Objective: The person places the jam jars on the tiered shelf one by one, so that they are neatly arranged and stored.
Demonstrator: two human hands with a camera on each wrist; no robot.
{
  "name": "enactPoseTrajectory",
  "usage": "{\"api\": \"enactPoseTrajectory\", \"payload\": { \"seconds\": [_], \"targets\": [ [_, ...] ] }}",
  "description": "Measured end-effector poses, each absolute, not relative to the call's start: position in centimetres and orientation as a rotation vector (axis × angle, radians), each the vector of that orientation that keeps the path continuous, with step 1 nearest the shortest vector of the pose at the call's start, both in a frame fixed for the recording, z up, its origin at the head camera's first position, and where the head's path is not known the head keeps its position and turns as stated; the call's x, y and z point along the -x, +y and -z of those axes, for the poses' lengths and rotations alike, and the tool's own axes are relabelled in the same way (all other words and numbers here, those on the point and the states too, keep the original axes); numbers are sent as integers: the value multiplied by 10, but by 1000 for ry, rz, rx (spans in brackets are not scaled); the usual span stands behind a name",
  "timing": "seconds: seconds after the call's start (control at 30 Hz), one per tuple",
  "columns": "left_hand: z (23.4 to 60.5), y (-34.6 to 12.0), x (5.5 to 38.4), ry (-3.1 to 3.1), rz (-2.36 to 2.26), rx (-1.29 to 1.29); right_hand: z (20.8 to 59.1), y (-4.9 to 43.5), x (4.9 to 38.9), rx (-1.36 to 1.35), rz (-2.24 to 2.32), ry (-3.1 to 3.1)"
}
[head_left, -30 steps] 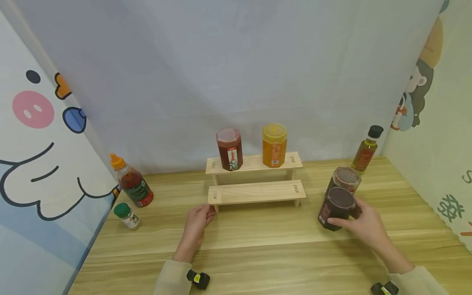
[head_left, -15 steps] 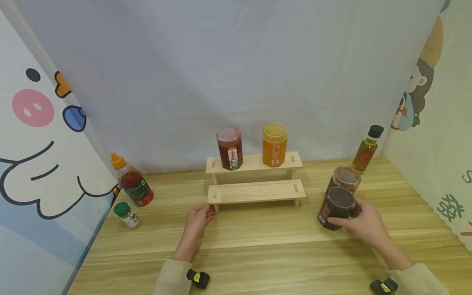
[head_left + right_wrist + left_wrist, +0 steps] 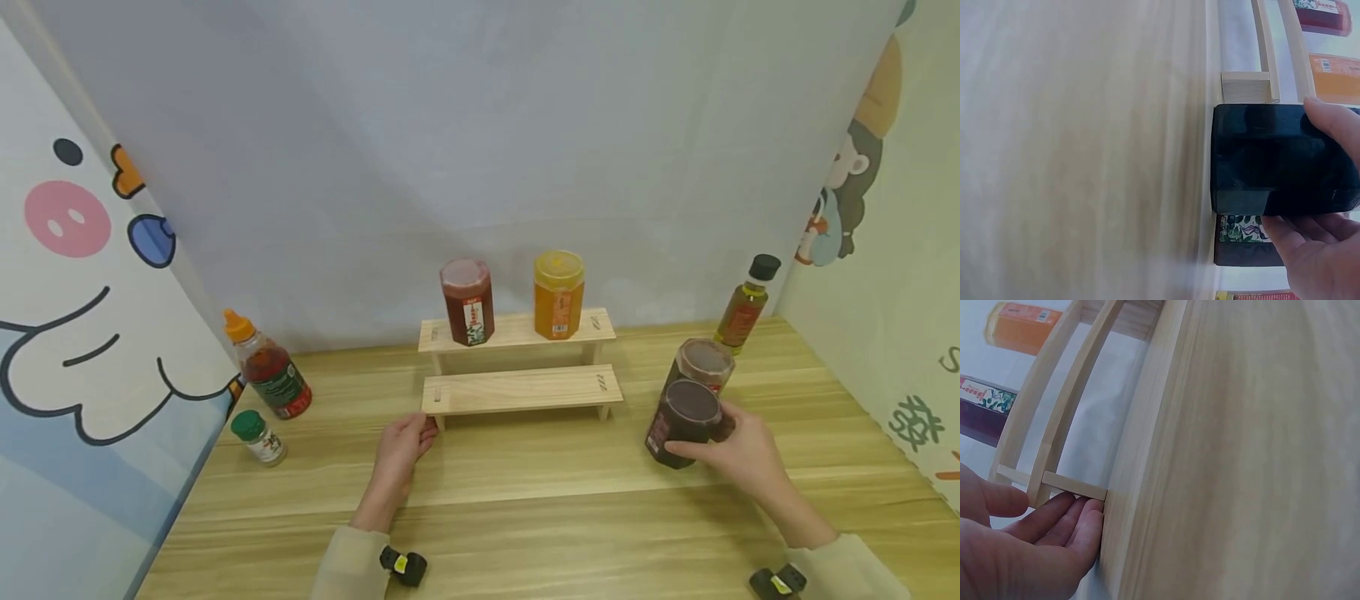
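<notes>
My right hand (image 3: 742, 454) grips a dark, lidded jar (image 3: 682, 425) standing on the table at the right. In the right wrist view the thumb is on one side of this dark jar (image 3: 1272, 159) and the fingers on the other. Just behind it stands a second dark jar (image 3: 708, 358), partly hidden. My left hand (image 3: 401, 454) touches the left end of a two-step wooden rack (image 3: 517, 392). As the left wrist view shows, its relaxed fingers (image 3: 1088, 531) lie against the rack's leg. On the upper step are a dark red jar (image 3: 467, 304) and an orange jar (image 3: 558, 300).
An oil bottle (image 3: 742, 312) with a black cap stands at the back right. At the left are a red sauce bottle (image 3: 273, 371) with an orange nozzle and a small green-capped shaker (image 3: 261, 442). A pale curtain (image 3: 480, 150) hangs behind the wooden table (image 3: 540, 533).
</notes>
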State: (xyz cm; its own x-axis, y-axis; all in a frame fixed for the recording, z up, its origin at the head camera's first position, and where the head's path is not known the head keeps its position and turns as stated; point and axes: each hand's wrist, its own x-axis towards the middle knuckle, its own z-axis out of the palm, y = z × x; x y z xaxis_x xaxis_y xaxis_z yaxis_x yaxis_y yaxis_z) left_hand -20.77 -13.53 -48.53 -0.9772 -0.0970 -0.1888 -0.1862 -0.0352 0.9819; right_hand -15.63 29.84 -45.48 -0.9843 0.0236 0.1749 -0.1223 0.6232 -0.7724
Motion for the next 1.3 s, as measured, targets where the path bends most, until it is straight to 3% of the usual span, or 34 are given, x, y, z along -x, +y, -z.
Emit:
{"api": "enactPoseTrajectory", "payload": {
  "seconds": [1.3],
  "targets": [
    [485, -135, 207, 2148, -2200, 301, 430, 278, 166, -162, -1320, -2627]
  ]
}}
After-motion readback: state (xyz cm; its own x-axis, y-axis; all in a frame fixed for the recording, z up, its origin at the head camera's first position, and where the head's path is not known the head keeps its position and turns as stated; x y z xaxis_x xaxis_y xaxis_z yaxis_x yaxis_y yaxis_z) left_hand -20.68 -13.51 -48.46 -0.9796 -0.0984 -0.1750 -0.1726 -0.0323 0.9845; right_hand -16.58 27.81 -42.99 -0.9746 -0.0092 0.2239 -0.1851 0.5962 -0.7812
